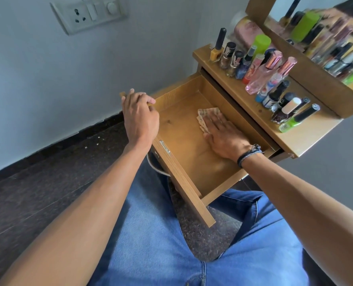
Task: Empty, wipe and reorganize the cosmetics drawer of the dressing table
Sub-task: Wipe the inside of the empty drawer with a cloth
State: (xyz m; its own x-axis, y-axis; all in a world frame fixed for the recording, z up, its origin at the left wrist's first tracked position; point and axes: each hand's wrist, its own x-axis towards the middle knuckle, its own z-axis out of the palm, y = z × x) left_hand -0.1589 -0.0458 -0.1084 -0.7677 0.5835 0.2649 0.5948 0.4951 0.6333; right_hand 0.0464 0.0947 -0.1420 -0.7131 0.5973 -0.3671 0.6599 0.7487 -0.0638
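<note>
Gripped drawer (181, 141) front corner, left hand (140, 114) | pressed cloth (207, 113) flat-fingered, right hand (227, 137) | judged risk: wiping pressure tipping extended drawer.

The honey-brown wooden drawer (183, 145) shows clear grain under a smooth satin finish, with a small shiny metal plate (164, 146) on its front at 9 o'clock. Inside lies a soft, matt beige patterned cloth (207, 114). At 2 o'clock, the pink glass bottle (260, 79) gleams glossy. The blue denim jeans (150, 234) look coarse, and the dark speckled stone floor (37, 182) looks polished.
</note>
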